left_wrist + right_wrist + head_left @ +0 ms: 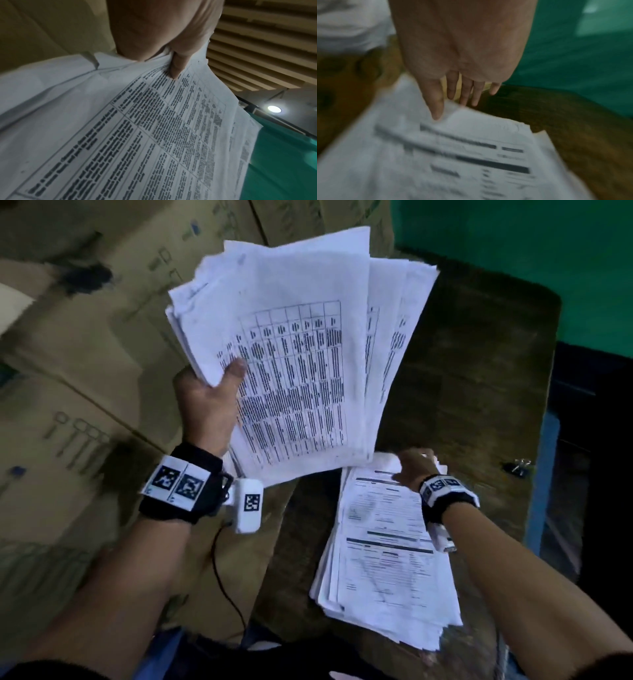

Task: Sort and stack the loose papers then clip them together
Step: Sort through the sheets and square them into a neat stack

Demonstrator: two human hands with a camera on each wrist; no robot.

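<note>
My left hand (pixel 212 398) grips a fanned sheaf of printed papers (pixel 291 354) by its lower left corner and holds it up over the table's far side; the top sheet bears a table of text. In the left wrist view the thumb (pixel 176 67) presses on that sheaf (pixel 137 135). A second, uneven stack of forms (pixel 383 559) lies flat on the dark wooden table (pixel 462 371). My right hand (pixel 412 469) is at that stack's far edge. In the blurred right wrist view its fingers (pixel 464 94) are straight beyond the edge and the thumb touches the top sheet (pixel 453 162).
A black binder clip (pixel 520 466) lies on the table near its right edge. Cardboard boxes (pixel 85 354) stand along the left. A green wall (pixel 513 251) rises behind the table. A cable hangs from the left wrist camera (pixel 248 505).
</note>
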